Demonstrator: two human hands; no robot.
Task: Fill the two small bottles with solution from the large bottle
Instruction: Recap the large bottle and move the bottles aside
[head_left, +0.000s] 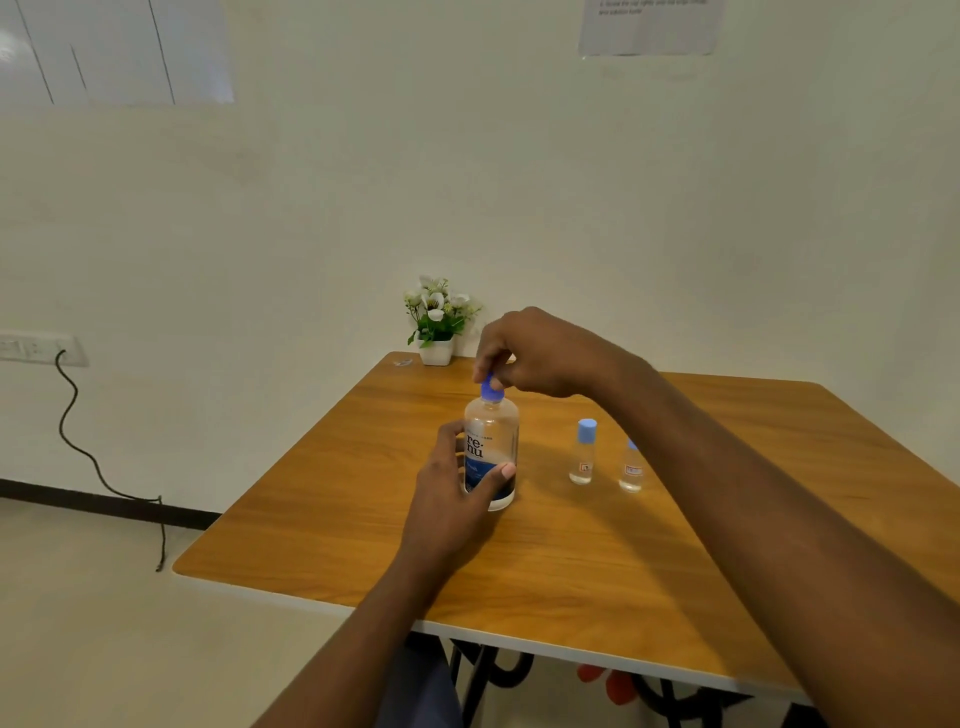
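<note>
Left hand (457, 483) grips an upright large bottle (491, 447); right hand (535, 353) pinches its blue cap (491, 389). The right forearm partly hides one of two small bottles (584, 452).

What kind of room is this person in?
Probably a plain office or work room, though I can't be sure. A wooden table stands by a bare wall, a printed sheet is stuck on that wall, and a cable hangs from a switch panel.
</note>
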